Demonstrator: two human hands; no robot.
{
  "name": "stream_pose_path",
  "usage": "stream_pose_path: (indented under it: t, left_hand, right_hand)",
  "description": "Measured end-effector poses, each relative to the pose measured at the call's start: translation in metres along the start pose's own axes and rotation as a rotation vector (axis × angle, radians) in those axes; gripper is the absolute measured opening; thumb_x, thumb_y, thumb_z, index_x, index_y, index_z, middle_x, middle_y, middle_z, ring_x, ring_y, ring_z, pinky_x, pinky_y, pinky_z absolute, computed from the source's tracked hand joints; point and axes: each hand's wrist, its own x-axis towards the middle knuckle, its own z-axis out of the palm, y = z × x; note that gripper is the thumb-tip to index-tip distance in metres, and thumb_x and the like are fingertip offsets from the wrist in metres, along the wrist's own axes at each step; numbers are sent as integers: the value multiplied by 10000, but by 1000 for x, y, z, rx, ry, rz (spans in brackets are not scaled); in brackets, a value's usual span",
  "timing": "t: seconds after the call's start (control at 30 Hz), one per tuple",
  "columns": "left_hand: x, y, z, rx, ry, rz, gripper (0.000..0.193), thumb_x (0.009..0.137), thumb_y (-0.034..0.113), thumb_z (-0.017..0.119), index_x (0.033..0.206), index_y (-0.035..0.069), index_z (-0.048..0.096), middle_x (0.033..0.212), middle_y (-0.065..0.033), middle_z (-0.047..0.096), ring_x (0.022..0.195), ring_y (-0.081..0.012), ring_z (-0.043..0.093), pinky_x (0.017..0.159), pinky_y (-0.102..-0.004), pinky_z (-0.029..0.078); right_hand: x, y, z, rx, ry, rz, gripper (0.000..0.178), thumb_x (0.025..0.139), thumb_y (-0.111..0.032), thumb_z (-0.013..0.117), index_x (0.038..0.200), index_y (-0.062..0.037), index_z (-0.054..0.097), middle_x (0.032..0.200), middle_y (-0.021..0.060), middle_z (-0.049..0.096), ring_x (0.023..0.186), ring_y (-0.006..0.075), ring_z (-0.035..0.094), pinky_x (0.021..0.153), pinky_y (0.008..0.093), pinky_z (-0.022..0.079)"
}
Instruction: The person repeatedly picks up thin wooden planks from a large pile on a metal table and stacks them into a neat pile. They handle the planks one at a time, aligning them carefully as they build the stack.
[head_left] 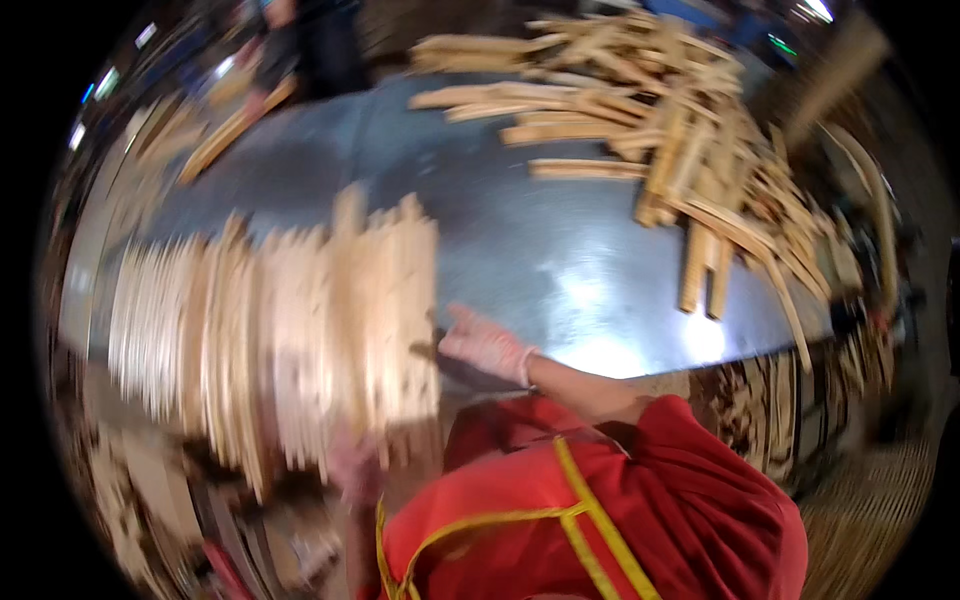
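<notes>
A long row of narrow wooden strips (300, 340) lies side by side on the metal table, reaching over its near edge. My right hand (485, 345), in a pale glove, is at the row's right edge; its fingers point left, apart, and it holds nothing that shows. Whether the fingertips touch the last strip I cannot tell. My left hand (357, 465), smeared by motion, is at the near ends of the strips, left of my body. Its fingers do not show clearly.
A loose heap of wooden strips (690, 150) covers the table's far right, some jutting over the edge. The bare metal tabletop (520, 240) shines between heap and row. Across the table another person's hand (257, 103) holds a wooden piece (225, 142). More wood pieces (770, 410) are stacked below at right.
</notes>
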Motion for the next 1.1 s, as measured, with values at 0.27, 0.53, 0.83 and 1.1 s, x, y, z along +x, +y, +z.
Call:
stream_pose_path:
  t: [0.27, 0.53, 0.83, 1.1]
  left_hand:
    - [58, 62, -89, 1436, 102, 177, 511, 954, 516, 746, 1330, 183, 653, 1178, -108, 723, 1076, -366, 727, 905, -465, 649]
    - [66, 66, 148, 762, -267, 1087, 643, 857, 221, 769, 1436, 9, 589, 1216, -232, 675, 1141, -337, 693, 933, -446, 565]
    - [-19, 145, 307, 500, -778, 749, 710, 912, 263, 750, 1537, 24, 514, 1311, -219, 676, 1219, -359, 665, 1030, -470, 546]
    - [9, 155, 318, 131, -687, 485, 629, 1038, 351, 680, 1559, 54, 489, 1208, -163, 741, 1157, -334, 682, 1013, -470, 559]
  right_hand:
    - [-22, 167, -11, 285, 345, 119, 674, 995, -369, 697, 1520, -50, 419, 1225, 168, 676, 1135, 287, 649, 1034, 392, 504]
    - [-56, 290, -260, 1542, 808, -60, 279, 1064, -270, 664, 865, -166, 499, 717, -10, 462, 613, 141, 419, 603, 297, 383]
    - [1, 301, -424, 1862, 1431, 103, 436, 924, -290, 822, 1285, -118, 647, 1176, 106, 687, 1003, 284, 673, 810, 434, 569]
    - [-75, 314, -230, 1565, 834, -271, 369, 1004, -155, 707, 1326, -61, 555, 1155, 98, 695, 1025, 241, 710, 891, 385, 620]
